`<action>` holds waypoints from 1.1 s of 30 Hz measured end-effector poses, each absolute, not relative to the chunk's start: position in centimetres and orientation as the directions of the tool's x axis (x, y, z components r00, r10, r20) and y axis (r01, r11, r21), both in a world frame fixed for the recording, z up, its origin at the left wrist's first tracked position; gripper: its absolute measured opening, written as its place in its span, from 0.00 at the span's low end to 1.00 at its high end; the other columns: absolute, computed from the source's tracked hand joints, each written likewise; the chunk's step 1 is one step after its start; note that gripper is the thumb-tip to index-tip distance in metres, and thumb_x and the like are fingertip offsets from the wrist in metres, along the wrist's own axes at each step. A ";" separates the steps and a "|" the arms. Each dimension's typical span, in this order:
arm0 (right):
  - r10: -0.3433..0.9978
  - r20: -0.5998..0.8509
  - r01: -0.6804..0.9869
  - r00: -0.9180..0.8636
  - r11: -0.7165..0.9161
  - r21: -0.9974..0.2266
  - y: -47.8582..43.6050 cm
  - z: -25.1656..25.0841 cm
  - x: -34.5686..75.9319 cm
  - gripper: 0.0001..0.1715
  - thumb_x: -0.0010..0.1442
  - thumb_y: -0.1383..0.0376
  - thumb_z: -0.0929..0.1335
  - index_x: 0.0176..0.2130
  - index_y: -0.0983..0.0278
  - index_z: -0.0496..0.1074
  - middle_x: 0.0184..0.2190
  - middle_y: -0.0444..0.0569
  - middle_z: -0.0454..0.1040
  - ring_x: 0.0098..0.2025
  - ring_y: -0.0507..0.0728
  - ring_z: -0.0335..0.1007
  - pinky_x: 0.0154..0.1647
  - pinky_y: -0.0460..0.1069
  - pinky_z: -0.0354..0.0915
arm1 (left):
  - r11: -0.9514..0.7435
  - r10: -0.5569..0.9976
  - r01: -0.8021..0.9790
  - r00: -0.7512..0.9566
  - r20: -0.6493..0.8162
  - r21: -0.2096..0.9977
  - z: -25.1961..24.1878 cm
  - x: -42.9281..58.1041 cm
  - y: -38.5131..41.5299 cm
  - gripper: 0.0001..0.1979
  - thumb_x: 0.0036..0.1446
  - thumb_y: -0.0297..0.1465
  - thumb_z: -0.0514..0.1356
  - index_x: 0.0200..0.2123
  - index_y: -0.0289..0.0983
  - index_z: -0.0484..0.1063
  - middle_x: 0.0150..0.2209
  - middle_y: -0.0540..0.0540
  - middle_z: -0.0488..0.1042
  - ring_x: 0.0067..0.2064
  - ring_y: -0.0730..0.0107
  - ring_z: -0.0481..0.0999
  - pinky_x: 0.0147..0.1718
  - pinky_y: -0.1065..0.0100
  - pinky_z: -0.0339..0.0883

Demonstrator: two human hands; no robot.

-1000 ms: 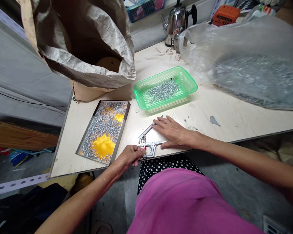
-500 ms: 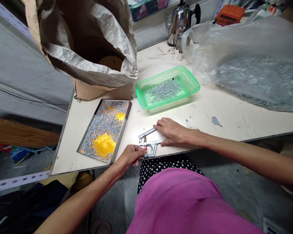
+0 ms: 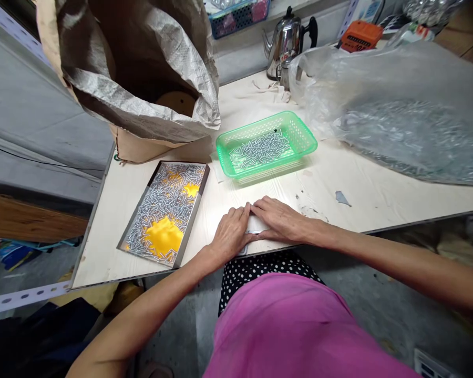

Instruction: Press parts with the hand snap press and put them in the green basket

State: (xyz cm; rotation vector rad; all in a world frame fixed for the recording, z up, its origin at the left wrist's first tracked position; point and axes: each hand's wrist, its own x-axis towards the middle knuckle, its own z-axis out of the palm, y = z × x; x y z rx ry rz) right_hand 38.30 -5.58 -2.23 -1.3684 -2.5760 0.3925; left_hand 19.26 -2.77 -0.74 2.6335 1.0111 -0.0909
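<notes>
My left hand (image 3: 229, 234) lies flat, fingers together, over the head of a metal hand-press plier (image 3: 254, 231) at the table's near edge; only slivers of the tool show. My right hand (image 3: 280, 220) is closed over the plier's handles, its fingertips touching the left hand's. A steel tray with a yellow floor (image 3: 199, 202) stands to the left of the hands and holds several small metal pins (image 3: 161, 199). Behind the hands, a green plastic basket (image 3: 302, 130) holds more such pins.
A big open paper sack (image 3: 142, 79) stands at the back left. A clear plastic bag of metal parts (image 3: 398, 126) fills the right of the pale table (image 3: 358, 194). A steel kettle (image 3: 286, 39) and an orange box (image 3: 357, 34) are at the back.
My left hand has moved from the plier's jaw at the table edge up onto the tool and now covers it. The raised upper handle no longer shows under my right hand.
</notes>
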 end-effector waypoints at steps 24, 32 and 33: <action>0.891 0.014 0.874 -0.454 0.448 -0.185 -7.2 -0.9 39.3 0.28 0.58 0.54 0.71 0.51 0.69 0.68 0.43 0.57 0.72 0.44 0.63 0.64 0.42 0.54 0.58 | -0.728 0.670 0.673 0.739 -0.068 0.131 -0.3 19.6 -4.7 0.25 0.61 0.35 0.60 0.59 0.35 0.61 0.55 0.37 0.69 0.55 0.52 0.67 0.52 0.52 0.65; 0.909 0.091 0.877 -0.406 0.416 -0.242 -3.4 -3.2 40.3 0.11 0.66 0.65 0.63 0.36 0.66 0.73 0.36 0.53 0.73 0.41 0.60 0.63 0.40 0.52 0.55 | -0.756 0.628 0.569 0.770 0.111 0.323 -3.8 19.1 -10.1 0.23 0.63 0.41 0.56 0.56 0.34 0.65 0.61 0.37 0.66 0.66 0.50 0.59 0.63 0.47 0.54; 0.909 0.112 0.872 -0.401 0.417 -0.256 -2.9 -3.4 40.3 0.11 0.66 0.64 0.64 0.36 0.66 0.73 0.35 0.52 0.73 0.40 0.60 0.63 0.40 0.52 0.55 | -0.750 0.631 0.565 0.767 0.117 0.344 -4.1 19.1 -10.3 0.22 0.64 0.41 0.55 0.56 0.34 0.66 0.61 0.37 0.67 0.65 0.50 0.60 0.64 0.46 0.53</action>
